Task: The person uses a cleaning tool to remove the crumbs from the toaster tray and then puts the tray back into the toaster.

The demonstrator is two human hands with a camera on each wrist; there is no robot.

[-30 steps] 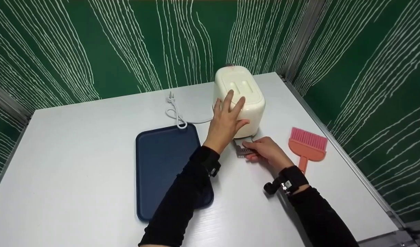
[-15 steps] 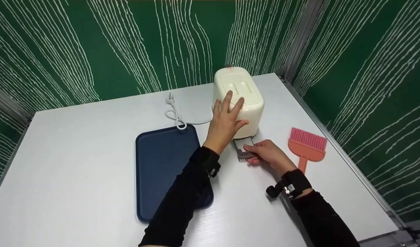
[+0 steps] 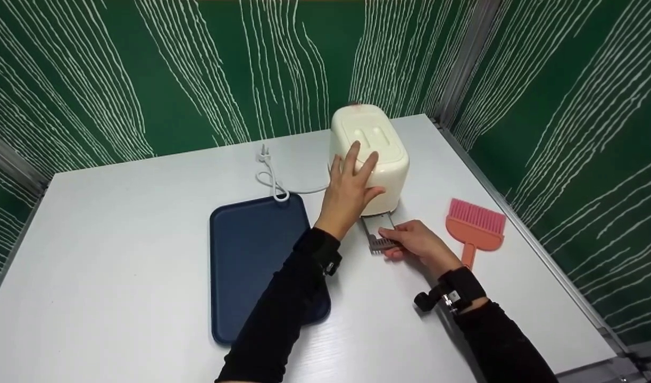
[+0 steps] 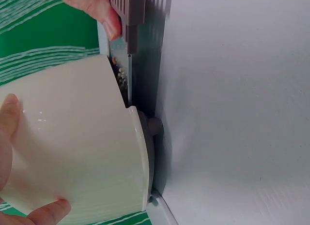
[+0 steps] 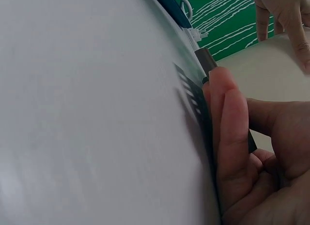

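Note:
A cream toaster with a covered top stands near the back right of the table. My left hand rests on its near end with fingers spread over the top edge. Low on that end, a crumb tray with a grey slotted handle sticks partly out of the toaster. Its handle is pinched between thumb and fingers of my right hand. In the left wrist view, small yellowish crumbs lie on the tray close to the toaster wall. The right wrist view shows curled fingers under the handle, just above the table.
Left of the toaster lies a dark blue tray, partly under my left arm. A white power cord with its plug loops by that tray's far edge. An orange brush with pink bristles lies to the right. Green walls stand behind and at right.
My right hand has drawn the crumb tray a little farther out of the toaster, toward me. The left hand keeps its place on the toaster.

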